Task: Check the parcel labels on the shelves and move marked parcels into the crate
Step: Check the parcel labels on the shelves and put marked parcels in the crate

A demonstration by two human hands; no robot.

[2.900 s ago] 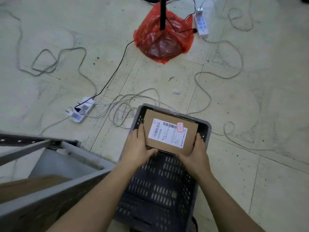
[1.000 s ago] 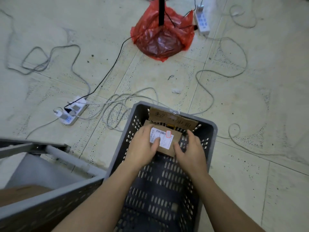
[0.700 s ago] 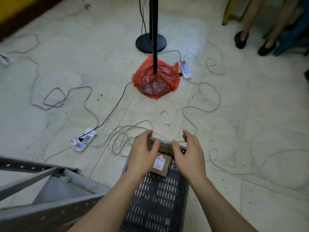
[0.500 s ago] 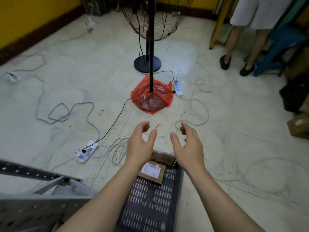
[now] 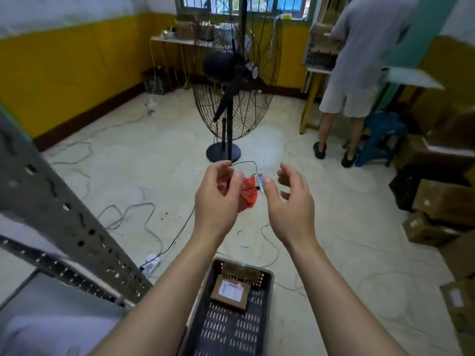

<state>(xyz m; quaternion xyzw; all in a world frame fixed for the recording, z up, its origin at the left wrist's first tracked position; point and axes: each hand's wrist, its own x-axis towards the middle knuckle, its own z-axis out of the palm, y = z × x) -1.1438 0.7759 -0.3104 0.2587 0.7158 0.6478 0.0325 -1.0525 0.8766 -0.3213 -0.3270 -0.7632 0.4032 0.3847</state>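
Note:
A dark grey slotted crate (image 5: pixel 267 277) stands on the floor below my arms. Inside it lies a small cardboard parcel (image 5: pixel 229 296) with a white label and a pink mark, label up, and a second brown parcel (image 5: pixel 237 270) leans against the crate's far wall. My left hand (image 5: pixel 215 199) and my right hand (image 5: pixel 291 203) are raised well above the crate, both empty with curled, parted fingers. A grey metal shelf frame (image 5: pixel 64 227) slants across the left side.
A standing fan (image 5: pixel 232 80) is straight ahead, with a red plastic bag (image 5: pixel 246 195) and a power strip (image 5: pixel 260 179) at a pole behind my hands. Cables trail over the floor. A person (image 5: pixel 359 60) stands at the right rear; cardboard boxes (image 5: pixel 442 201) are stacked on the right.
Both hands set the marked parcel down in the crate, let go and lifted away. The view tilted up from the floor to the room.

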